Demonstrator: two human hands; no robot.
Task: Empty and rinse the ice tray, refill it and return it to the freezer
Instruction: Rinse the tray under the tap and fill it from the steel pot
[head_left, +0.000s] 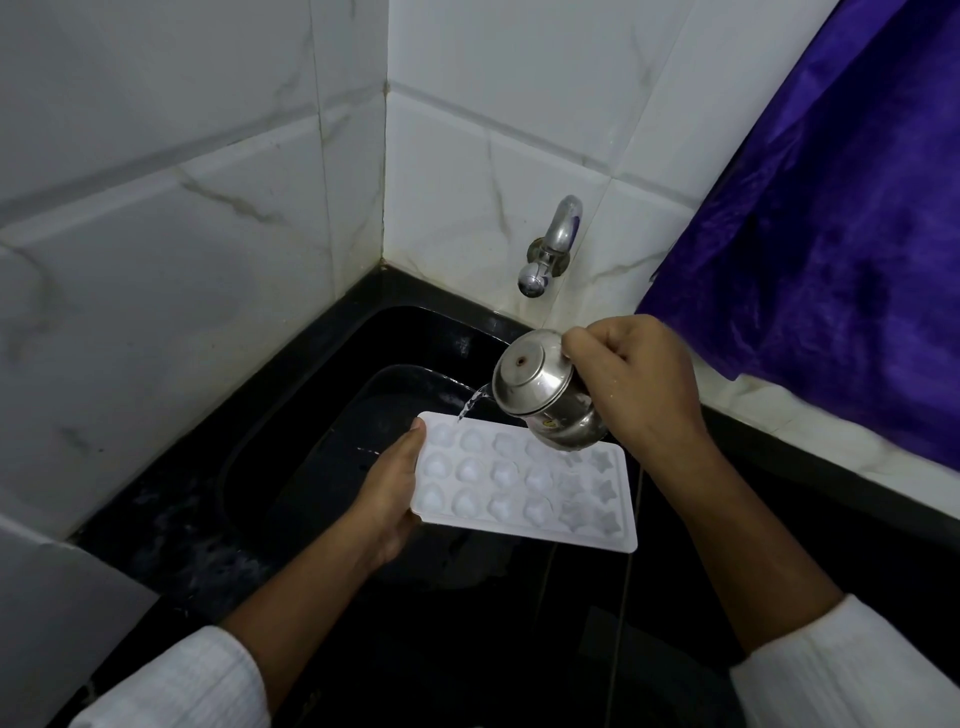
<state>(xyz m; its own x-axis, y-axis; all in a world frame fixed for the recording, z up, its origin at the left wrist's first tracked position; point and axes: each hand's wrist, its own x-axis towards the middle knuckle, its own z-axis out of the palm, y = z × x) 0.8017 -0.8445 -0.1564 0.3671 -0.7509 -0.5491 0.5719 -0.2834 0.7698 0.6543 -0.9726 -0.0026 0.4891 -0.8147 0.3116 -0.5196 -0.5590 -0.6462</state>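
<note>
Over the black sink basin (317, 436), the white plastic ice tray with heart and star cells (524, 483) sits near level. The left hand (387, 499) grips its 9 o'clock end, thumb on the rim. A thin water stream (471, 404) hits the 11 o'clock corner from a small round steel pot (540, 395), tilted and gripped by the right hand (639, 384) at 1 o'clock. Suggest: hold tray flat, pour slowly, walk the stream cell by cell toward 3 o'clock, stop below brim.
</note>
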